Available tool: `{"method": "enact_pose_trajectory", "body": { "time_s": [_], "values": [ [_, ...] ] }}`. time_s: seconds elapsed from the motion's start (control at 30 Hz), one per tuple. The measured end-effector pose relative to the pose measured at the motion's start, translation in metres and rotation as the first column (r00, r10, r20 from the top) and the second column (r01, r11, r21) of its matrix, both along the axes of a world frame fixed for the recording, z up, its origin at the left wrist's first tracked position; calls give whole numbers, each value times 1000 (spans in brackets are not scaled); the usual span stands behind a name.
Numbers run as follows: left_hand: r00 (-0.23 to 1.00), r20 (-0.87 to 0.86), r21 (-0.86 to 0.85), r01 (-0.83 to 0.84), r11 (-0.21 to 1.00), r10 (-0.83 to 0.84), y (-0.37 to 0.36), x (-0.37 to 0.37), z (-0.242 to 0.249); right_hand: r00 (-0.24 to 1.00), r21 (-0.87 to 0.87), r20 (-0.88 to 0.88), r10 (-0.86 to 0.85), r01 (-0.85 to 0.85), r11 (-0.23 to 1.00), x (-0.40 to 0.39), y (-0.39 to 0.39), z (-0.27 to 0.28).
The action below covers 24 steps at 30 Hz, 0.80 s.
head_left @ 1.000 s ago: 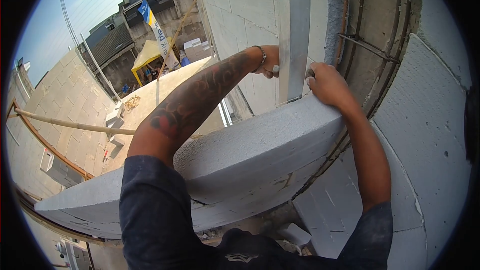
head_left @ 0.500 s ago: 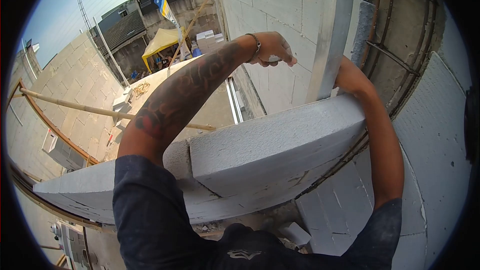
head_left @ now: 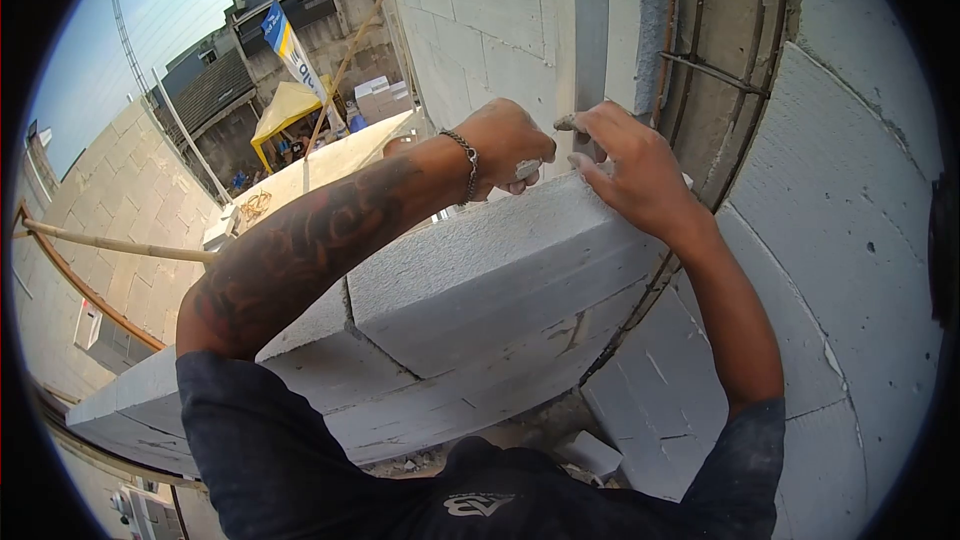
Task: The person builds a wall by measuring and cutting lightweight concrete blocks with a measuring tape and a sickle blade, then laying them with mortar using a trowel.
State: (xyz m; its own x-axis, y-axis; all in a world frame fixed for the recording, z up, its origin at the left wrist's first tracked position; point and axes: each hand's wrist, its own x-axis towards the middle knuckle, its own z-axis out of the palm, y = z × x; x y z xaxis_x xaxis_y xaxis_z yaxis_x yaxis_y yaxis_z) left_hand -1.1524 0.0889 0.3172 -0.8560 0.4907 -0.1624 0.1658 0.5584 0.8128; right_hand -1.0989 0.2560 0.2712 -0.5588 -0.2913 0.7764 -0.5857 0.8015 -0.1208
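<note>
My left hand (head_left: 508,148) is above the top of the pale aerated concrete block wall (head_left: 470,245), its fingers curled in. A small white patch shows at those fingers; whether they hold anything I cannot make out. To its right, my right hand (head_left: 635,168) has thumb and index finger apart, with the thumb near the block's top edge. Just behind both hands rises an upright metal bar (head_left: 583,25). The fingertips of the two hands face each other with a small gap between them.
Rusty rebar (head_left: 745,85) runs up the column gap at right, beside another block wall (head_left: 850,230). A bamboo pole (head_left: 120,235) crosses at left. Below stand a yellow canopy (head_left: 287,112) and a banner (head_left: 292,52). A loose block (head_left: 590,453) lies behind the wall.
My right hand has come from behind the metal bar to the block's top edge, its fingers now visible. My left hand has lowered toward the block. The view has shifted to the right.
</note>
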Motion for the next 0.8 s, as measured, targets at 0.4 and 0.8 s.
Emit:
{"method": "enact_pose_trajectory", "body": {
  "time_s": [0.4,0.8],
  "values": [
    [917,115,389,-394,833,381,62,22,-44,991,-332,79,104,-72,941,38,10,-19],
    [882,-437,-88,156,984,-179,26,8,-5,934,-411,275,-227,328,851,-11,50,-12]
  ]
}}
